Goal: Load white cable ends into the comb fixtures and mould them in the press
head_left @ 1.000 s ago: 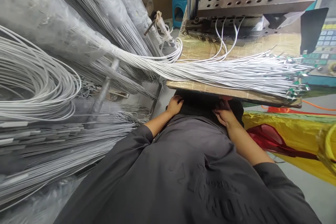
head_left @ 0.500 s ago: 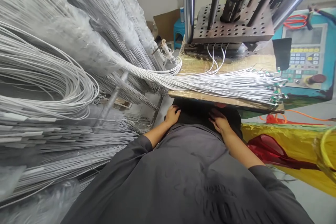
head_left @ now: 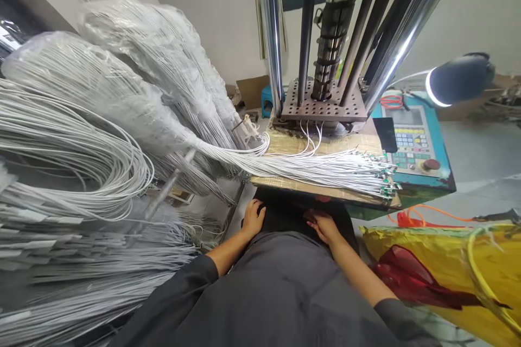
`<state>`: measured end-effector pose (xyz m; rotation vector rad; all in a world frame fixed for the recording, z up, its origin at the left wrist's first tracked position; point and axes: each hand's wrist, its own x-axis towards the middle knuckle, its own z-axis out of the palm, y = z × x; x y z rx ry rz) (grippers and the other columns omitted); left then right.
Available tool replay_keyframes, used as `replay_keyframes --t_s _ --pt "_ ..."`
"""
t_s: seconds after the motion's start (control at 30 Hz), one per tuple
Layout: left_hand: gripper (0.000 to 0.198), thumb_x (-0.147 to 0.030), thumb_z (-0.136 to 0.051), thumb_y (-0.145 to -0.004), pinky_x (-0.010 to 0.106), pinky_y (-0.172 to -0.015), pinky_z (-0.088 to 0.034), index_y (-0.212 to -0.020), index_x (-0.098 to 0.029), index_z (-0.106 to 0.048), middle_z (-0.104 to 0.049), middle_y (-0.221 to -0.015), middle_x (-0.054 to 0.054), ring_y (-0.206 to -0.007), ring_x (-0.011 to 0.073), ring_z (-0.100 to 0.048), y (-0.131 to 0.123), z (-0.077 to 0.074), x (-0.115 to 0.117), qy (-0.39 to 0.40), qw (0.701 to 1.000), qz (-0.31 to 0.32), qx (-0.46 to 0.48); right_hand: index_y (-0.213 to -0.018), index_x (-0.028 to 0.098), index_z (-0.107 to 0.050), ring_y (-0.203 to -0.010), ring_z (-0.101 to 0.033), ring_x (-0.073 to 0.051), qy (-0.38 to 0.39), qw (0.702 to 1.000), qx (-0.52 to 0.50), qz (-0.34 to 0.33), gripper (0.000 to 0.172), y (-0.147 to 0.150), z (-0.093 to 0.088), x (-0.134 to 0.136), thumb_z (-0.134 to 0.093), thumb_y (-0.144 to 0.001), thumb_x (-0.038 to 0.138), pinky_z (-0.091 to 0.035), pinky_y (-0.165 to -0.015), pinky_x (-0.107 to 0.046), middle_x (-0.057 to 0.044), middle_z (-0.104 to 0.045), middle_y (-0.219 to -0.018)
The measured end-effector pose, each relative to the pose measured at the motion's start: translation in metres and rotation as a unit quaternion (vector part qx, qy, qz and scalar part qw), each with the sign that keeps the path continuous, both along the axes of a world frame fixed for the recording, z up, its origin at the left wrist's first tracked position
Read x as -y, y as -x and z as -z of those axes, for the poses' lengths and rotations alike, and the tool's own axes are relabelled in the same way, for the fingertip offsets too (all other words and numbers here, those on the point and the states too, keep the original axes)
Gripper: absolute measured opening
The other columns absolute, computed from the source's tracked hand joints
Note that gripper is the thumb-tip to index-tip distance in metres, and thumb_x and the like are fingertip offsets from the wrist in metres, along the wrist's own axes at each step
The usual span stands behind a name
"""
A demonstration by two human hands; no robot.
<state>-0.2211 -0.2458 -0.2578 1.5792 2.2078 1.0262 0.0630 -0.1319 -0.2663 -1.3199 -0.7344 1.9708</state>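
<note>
Loose and half open, my left hand (head_left: 254, 218) rests on the dark cloth of my lap (head_left: 283, 219), its fingers lightly bent over the fabric. Across from it, my right hand (head_left: 324, 226) lies on the same cloth, fingers slack and a little apart, pointing inward toward the left one. Both are well apart from each other, gripping only air as far as I can see.

White cables (head_left: 293, 167) lie just beyond and above my fingers, near both hands but touching neither. They run sideways in a thick bundle along a cardboard-covered board (head_left: 280, 142), whose front edge stands between them and my lap. Their green-tipped ends (head_left: 388, 184) fan out at the board's right end, on my right hand's side. Leftward, past my left hand, the bundle narrows into a plastic-wrapped sheaf (head_left: 122, 100).

Behind the bundle, a few cables loop up under a perforated metal plate (head_left: 295, 111); I cannot tell what their far ends meet there. Right of the board sits a teal control box (head_left: 443, 154), and nearer to me, a red cloth (head_left: 401, 276) lies against yellow wrapping (head_left: 443, 282).
</note>
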Motion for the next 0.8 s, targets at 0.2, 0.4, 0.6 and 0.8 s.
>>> replay_keyframes --t_s 0.2,0.4,0.6,0.8 --pt "0.026 -0.024 -0.058 -0.094 0.047 -0.112 -0.047 -0.117 -0.017 -0.069 -0.063 -0.126 0.012 -0.124 0.0265 -0.058 -0.002 0.008 -0.008 0.029 0.999 -0.001 0.027 -0.091 0.017 -0.074 -0.1 -0.074 -0.025 -0.012 0.997 0.057 -0.055 0.031 0.002 0.01 -0.003 -0.087 -0.07 0.037 -0.058 -0.075 -0.031 -0.014 -0.077 -0.104" --pt "0.028 -0.025 -0.058 -0.093 0.044 -0.113 -0.047 -0.117 -0.017 -0.069 -0.063 -0.126 0.012 -0.124 0.0254 -0.058 0.001 0.011 -0.019 0.053 0.998 0.01 0.029 -0.096 0.018 -0.074 -0.11 -0.072 -0.028 -0.047 0.993 0.081 -0.078 0.043 -0.004 0.008 -0.003 -0.081 -0.069 0.052 -0.058 -0.083 -0.036 -0.015 -0.076 -0.11" --pt "0.03 -0.026 -0.058 -0.093 0.044 -0.114 -0.045 -0.12 -0.018 -0.069 -0.063 -0.13 0.011 -0.128 0.0251 -0.056 0.0 0.012 -0.033 0.094 0.995 0.018 0.01 -0.098 0.017 -0.076 -0.113 -0.069 -0.034 -0.104 0.979 0.139 -0.11 0.056 0.002 -0.008 -0.003 -0.074 -0.067 0.064 -0.056 -0.093 -0.047 -0.016 -0.076 -0.111" --pt "0.042 -0.027 -0.061 -0.091 0.052 -0.117 -0.041 -0.131 -0.015 -0.068 -0.06 -0.141 0.017 -0.136 0.0339 -0.052 -0.002 -0.029 -0.042 0.202 0.975 0.089 -0.036 -0.104 0.022 -0.082 -0.123 -0.063 -0.034 -0.203 0.936 0.191 -0.214 0.047 -0.044 -0.08 0.02 -0.084 -0.065 0.049 -0.041 -0.116 -0.049 -0.012 -0.074 -0.122"
